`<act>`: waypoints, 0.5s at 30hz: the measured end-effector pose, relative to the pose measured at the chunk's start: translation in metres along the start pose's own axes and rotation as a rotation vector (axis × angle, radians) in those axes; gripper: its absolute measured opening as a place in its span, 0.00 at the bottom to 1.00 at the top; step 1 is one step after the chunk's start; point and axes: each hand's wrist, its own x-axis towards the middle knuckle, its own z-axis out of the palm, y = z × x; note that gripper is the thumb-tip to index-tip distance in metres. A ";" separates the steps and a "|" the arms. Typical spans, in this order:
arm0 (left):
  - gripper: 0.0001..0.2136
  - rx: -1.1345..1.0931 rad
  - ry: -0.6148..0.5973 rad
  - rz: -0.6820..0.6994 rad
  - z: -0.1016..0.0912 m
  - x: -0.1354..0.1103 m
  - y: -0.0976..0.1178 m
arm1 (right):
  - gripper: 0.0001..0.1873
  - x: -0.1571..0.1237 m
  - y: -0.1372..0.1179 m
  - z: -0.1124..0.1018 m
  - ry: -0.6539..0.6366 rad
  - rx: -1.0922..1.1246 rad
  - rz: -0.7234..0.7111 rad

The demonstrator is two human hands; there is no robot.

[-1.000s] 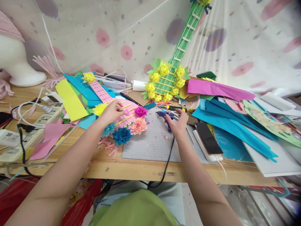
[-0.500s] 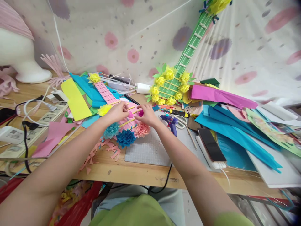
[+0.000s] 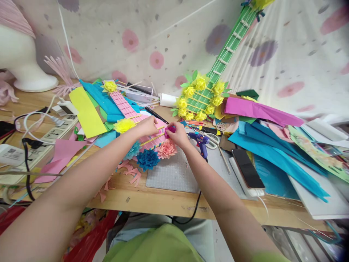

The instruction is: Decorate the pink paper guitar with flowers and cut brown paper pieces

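Observation:
A pink paper guitar (image 3: 124, 104) lies tilted on the table, with yellow strips across its body and paper flowers round its edge. My right hand (image 3: 178, 134) pinches a magenta paper flower (image 3: 170, 128) at the guitar's right side. Over the guitar's body, my left hand (image 3: 147, 126) has its fingers drawn together; their tips are partly hidden, so what they hold does not show. Near my wrists are a yellow flower (image 3: 124, 125), a dark blue flower (image 3: 147, 159) and a coral flower (image 3: 167, 149). A light blue flower (image 3: 132, 151) is partly covered by my left forearm.
A blue glue gun (image 3: 200, 142) and scissors (image 3: 214, 140) lie right of my right hand. A phone (image 3: 247, 169), blue paper (image 3: 275, 156) and a magenta sheet (image 3: 259, 111) are farther right. Behind leans a green guitar (image 3: 225, 60). A power strip (image 3: 51, 136) is at left.
Both hands have shifted slightly right, and the magenta flower has moved with my right hand. The camera view has turned a little. The pink piece seen earlier between my hands no longer shows.

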 end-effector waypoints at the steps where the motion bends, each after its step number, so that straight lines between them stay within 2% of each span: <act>1: 0.22 0.020 -0.026 -0.006 0.002 0.004 0.001 | 0.03 0.000 0.001 0.000 0.003 0.011 0.002; 4: 0.23 0.096 -0.051 -0.016 0.005 0.018 0.006 | 0.03 -0.001 0.002 0.001 0.012 0.024 0.022; 8: 0.18 0.190 -0.071 -0.016 0.006 0.030 0.012 | 0.04 -0.002 0.001 0.000 0.010 0.022 0.042; 15: 0.13 0.248 -0.171 0.017 0.004 0.037 0.018 | 0.05 -0.003 0.001 0.000 0.005 0.023 0.029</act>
